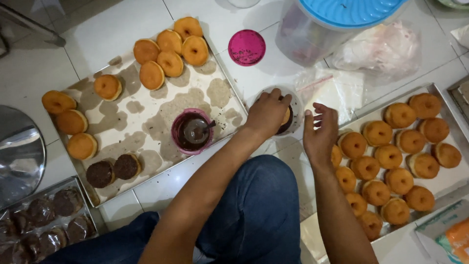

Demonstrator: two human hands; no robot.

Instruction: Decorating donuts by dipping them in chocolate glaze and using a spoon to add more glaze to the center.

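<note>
The left hand presses a doughnut into a clear bowl on the floor, grip closed on it, while the right hand hovers open and empty beside it. Two coated doughnuts lie on the paper-lined tray; about ten there and the full right tray look plain.

A pink lid, a blue-lidded tub and perhaps wrapped doughnuts.
</note>
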